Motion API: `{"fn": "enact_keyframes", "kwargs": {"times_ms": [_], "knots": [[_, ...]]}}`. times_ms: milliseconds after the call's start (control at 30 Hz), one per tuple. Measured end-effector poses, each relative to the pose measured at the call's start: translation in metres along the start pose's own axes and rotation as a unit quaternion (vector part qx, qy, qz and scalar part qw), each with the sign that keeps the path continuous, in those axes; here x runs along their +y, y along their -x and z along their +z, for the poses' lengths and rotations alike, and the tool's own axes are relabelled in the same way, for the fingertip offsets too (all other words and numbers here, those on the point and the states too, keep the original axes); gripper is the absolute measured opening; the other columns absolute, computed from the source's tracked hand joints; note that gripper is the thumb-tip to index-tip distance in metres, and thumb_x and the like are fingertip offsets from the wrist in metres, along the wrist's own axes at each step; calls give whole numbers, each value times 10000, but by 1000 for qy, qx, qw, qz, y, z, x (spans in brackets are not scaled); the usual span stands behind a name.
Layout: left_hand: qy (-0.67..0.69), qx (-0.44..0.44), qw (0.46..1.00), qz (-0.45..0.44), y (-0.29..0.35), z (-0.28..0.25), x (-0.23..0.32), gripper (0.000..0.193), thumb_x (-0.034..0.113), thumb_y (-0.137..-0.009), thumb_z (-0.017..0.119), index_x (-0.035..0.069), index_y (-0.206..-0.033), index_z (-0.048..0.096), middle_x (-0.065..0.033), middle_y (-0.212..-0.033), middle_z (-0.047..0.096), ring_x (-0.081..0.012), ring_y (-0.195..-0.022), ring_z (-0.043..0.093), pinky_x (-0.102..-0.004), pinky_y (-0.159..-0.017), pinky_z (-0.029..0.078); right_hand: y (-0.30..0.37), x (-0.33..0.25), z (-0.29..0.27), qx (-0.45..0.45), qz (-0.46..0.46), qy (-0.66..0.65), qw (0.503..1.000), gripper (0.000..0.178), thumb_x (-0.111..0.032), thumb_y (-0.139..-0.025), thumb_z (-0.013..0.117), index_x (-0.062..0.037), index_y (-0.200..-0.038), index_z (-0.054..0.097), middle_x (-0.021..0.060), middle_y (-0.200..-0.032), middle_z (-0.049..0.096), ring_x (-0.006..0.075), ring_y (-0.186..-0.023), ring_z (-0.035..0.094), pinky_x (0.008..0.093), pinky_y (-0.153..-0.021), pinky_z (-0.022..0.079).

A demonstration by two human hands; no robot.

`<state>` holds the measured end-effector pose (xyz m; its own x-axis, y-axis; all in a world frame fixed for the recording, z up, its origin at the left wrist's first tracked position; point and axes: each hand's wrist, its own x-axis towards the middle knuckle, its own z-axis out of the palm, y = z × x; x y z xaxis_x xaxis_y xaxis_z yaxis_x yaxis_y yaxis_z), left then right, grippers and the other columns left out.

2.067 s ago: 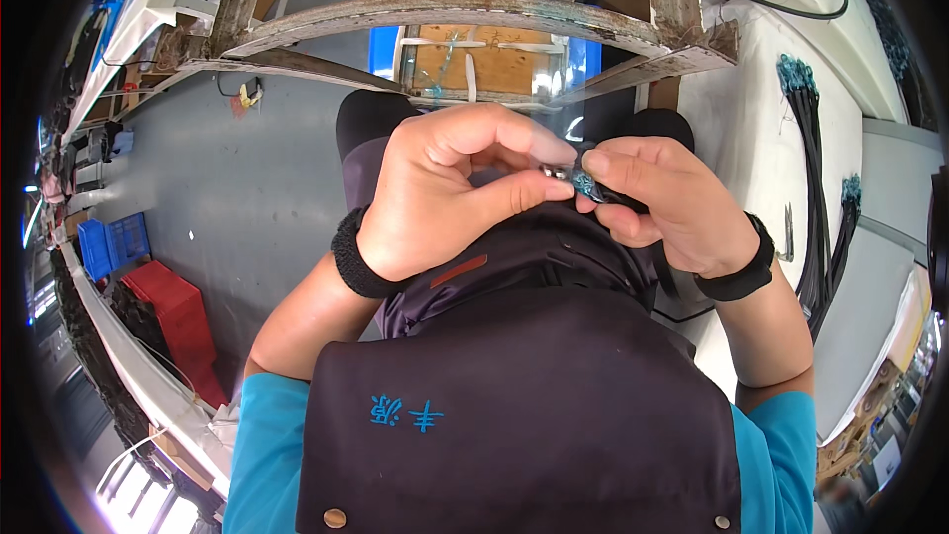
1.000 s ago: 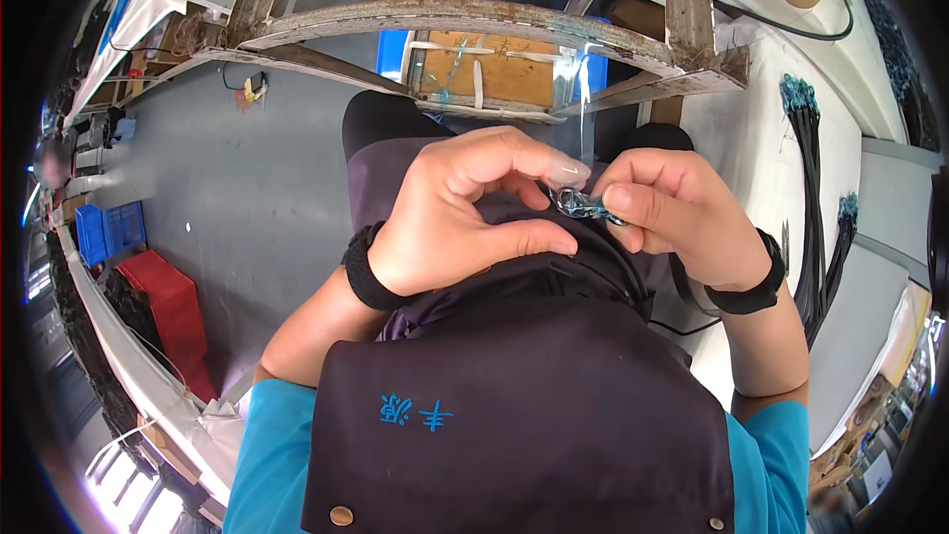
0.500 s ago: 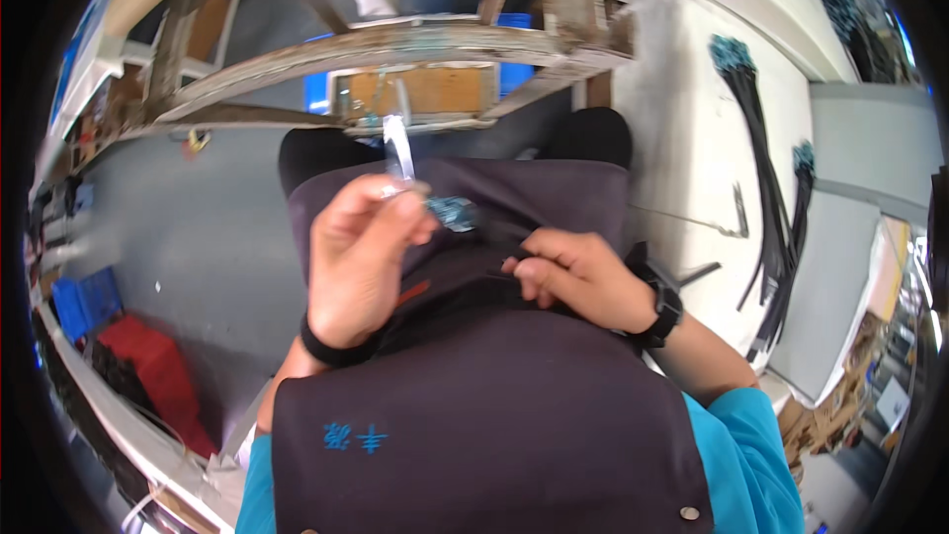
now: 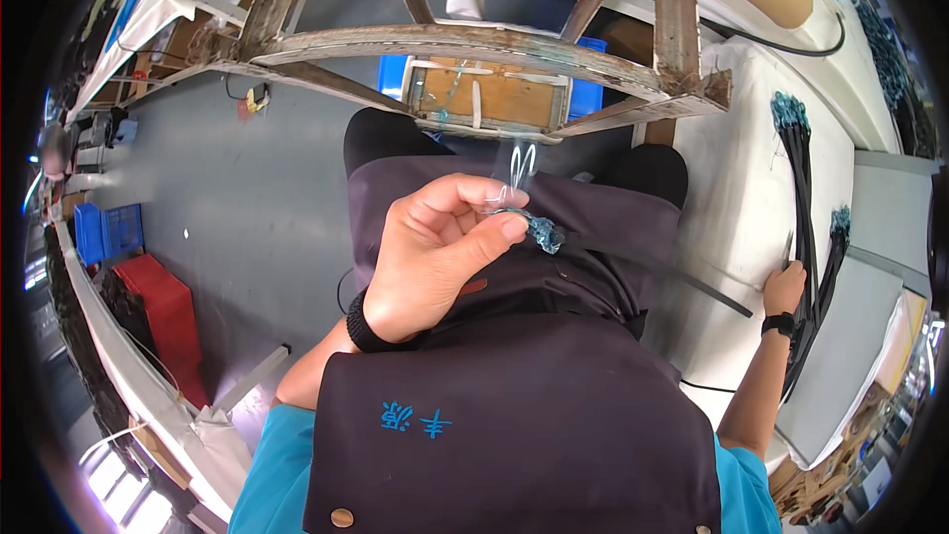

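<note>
My left hand (image 4: 430,252) is in front of the apron, its thumb and fingers pinching the teal, knotted end (image 4: 546,234) of a black strap (image 4: 682,282). A clear plastic piece with white loops (image 4: 522,168) sticks up from the same pinch. The strap's free end reaches toward the white table on the right. My right hand (image 4: 783,289) is down on that table, its fingers closed around a thin metal tool (image 4: 790,244), most of which the hand hides. Beside it lies a bundle of black straps (image 4: 803,188) with teal ends.
The white-covered table (image 4: 727,178) stands at my right, with a second, smaller strap bundle (image 4: 838,232) and grey boards (image 4: 850,336). Ahead is a worn frame (image 4: 465,47) above a wooden tray (image 4: 484,94). A red box (image 4: 163,321) and blue crates (image 4: 109,230) stand at left.
My right hand has left the strap at my lap and reached right to the table tool. My left hand still pinches the teal end and clear piece. The view has shifted.
</note>
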<state>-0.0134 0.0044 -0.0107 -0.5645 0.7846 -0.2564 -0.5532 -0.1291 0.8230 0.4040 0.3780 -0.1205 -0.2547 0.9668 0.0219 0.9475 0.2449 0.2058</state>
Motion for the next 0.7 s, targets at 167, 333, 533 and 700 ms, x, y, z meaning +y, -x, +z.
{"fn": "enact_keyframes", "kwargs": {"times_ms": [167,333,533,700], "knots": [[22,15,1000,6,2,7,2,159,-7,-860,635,14,-1017,623,-55,-980,649,-79,-863,594,-222,-773,486,10,-86,-42,-53,-138,-345,927,149,-121,-899,463,1,-984,479,80,-715,557,160,-551,522,290,-518,424],[-22,43,999,-11,7,6,2,140,37,-866,646,20,-1004,634,-32,-898,656,-72,-820,587,-207,-724,477,74,-237,-156,-341,-260,-564,706,328,-294,-949,396,-10,-1019,546,8,-814,522,86,-714,440,246,-668,388],[-32,37,999,-11,9,7,3,143,11,-867,635,12,-1010,629,-44,-935,653,-76,-848,593,-216,-755,485,98,-307,-186,-414,-404,-571,583,340,-291,-1000,387,-1,-900,534,47,-788,510,115,-737,447,258,-686,393],[3,17,999,30,7,10,-2,158,-45,-865,608,8,-1014,624,-52,-979,649,-88,-893,600,-228,-796,489,102,-324,-198,-435,-406,-585,552,320,-277,-993,414,2,-882,526,45,-768,507,109,-731,450,258,-681,398]]}}
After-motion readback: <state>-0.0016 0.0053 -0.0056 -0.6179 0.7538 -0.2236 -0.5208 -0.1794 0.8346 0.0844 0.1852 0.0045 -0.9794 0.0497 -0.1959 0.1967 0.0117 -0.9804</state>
